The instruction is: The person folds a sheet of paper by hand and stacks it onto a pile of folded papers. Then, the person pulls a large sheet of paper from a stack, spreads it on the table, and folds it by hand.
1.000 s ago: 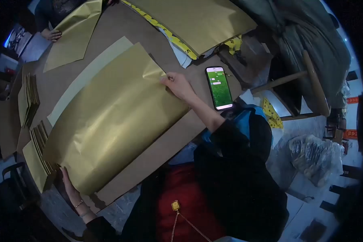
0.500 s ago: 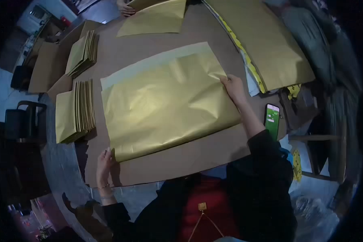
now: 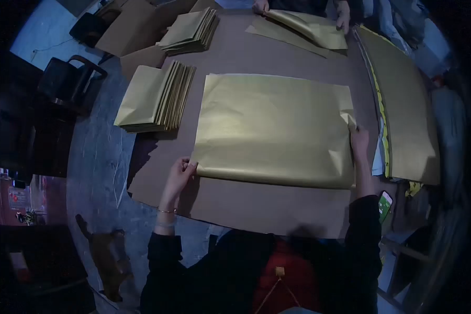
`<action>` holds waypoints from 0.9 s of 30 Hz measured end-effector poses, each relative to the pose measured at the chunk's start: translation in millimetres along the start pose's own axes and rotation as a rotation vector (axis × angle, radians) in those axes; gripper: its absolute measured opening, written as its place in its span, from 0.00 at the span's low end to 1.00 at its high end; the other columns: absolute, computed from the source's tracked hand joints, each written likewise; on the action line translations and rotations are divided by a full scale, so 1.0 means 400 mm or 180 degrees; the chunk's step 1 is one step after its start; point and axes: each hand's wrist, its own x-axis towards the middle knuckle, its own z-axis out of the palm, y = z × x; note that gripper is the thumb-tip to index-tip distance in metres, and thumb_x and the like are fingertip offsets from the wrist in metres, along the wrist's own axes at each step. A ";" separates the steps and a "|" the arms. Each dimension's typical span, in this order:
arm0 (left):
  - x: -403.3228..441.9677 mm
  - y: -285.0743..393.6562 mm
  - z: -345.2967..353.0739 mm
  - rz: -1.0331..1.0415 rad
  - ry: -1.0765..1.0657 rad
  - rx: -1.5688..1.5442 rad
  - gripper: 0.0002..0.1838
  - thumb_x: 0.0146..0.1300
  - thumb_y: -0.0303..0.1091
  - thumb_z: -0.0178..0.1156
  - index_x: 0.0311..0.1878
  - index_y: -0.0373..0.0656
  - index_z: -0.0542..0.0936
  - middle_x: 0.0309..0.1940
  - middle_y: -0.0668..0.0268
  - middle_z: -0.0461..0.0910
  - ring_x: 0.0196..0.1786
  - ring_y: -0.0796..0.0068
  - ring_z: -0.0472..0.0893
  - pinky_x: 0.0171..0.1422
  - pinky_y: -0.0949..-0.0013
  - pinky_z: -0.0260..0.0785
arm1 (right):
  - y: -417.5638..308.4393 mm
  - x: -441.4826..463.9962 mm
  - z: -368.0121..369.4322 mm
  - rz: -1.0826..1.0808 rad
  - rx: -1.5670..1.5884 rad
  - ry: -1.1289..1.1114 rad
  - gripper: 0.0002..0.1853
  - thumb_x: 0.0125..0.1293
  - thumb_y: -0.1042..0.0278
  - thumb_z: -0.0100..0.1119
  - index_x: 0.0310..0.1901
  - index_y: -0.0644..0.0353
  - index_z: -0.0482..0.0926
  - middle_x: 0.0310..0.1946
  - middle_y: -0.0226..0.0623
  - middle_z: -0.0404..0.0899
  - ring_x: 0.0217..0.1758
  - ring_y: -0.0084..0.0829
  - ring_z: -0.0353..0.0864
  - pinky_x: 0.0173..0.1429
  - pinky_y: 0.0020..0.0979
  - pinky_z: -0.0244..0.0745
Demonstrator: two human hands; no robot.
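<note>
Brown desk [image 3: 256,212] under folded gold sheet [image 3: 277,131]; left hand [image 3: 179,175] pinching near corner, right hand [image 3: 359,141] grasping side edge — even tension, squared edges best.

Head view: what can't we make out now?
All in the head view:
Phone text: too small, blurred.
Gold sheet underside: hidden by its top face.
Right hand fingertips: hidden, apparently by the sheet.
Co-worker's head: cut off by top edge.
Yellow strip markings: too small.

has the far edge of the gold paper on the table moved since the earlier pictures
Yes, away from the camera wearer: the gold paper now nearly covers the pale layer beneath, which earlier showed as a broad strip.
</note>
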 end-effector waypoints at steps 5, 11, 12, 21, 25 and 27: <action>0.013 -0.051 0.017 0.0234 0.0400 0.0484 0.16 0.63 0.38 0.59 0.45 0.34 0.74 0.29 0.64 0.80 0.31 0.81 0.76 0.35 0.73 0.69 | -0.030 -0.013 -0.019 0.0170 -0.0057 -0.0029 0.24 0.60 0.50 0.54 0.47 0.65 0.78 0.40 0.57 0.78 0.47 0.54 0.78 0.48 0.45 0.71; 0.022 -0.059 0.037 0.0511 0.0844 0.1404 0.18 0.58 0.41 0.63 0.42 0.35 0.75 0.28 0.55 0.79 0.30 0.63 0.79 0.36 0.64 0.70 | -0.002 0.003 -0.010 0.0164 0.0038 -0.0131 0.25 0.60 0.49 0.54 0.46 0.65 0.78 0.40 0.57 0.78 0.46 0.55 0.77 0.48 0.46 0.71; 0.018 -0.050 0.040 0.0482 0.0910 0.1648 0.19 0.58 0.41 0.64 0.42 0.35 0.75 0.28 0.54 0.79 0.30 0.60 0.79 0.36 0.63 0.70 | -0.021 -0.007 -0.022 0.0102 -0.0060 -0.0113 0.24 0.59 0.49 0.54 0.44 0.65 0.78 0.40 0.57 0.78 0.46 0.56 0.77 0.49 0.47 0.71; 0.011 -0.033 0.057 0.0514 0.0987 0.1430 0.18 0.58 0.42 0.64 0.40 0.34 0.74 0.30 0.53 0.79 0.33 0.63 0.80 0.39 0.65 0.70 | -0.053 -0.032 -0.031 0.0261 -0.0343 0.0056 0.24 0.56 0.50 0.57 0.42 0.66 0.79 0.40 0.55 0.79 0.46 0.52 0.79 0.48 0.45 0.73; 0.038 -0.104 0.031 0.0519 0.0952 0.1353 0.18 0.60 0.41 0.63 0.41 0.34 0.74 0.32 0.59 0.79 0.36 0.74 0.77 0.40 0.69 0.69 | -0.054 -0.027 -0.030 0.0335 -0.0224 -0.0025 0.23 0.57 0.50 0.57 0.42 0.63 0.80 0.40 0.53 0.80 0.45 0.52 0.79 0.49 0.45 0.73; 0.041 -0.106 0.027 0.0440 0.0720 0.1101 0.17 0.62 0.40 0.62 0.44 0.33 0.74 0.32 0.62 0.78 0.36 0.77 0.75 0.39 0.71 0.69 | -0.042 -0.016 -0.018 0.0393 -0.0256 0.0075 0.22 0.57 0.50 0.56 0.42 0.63 0.80 0.40 0.53 0.80 0.45 0.52 0.79 0.49 0.45 0.73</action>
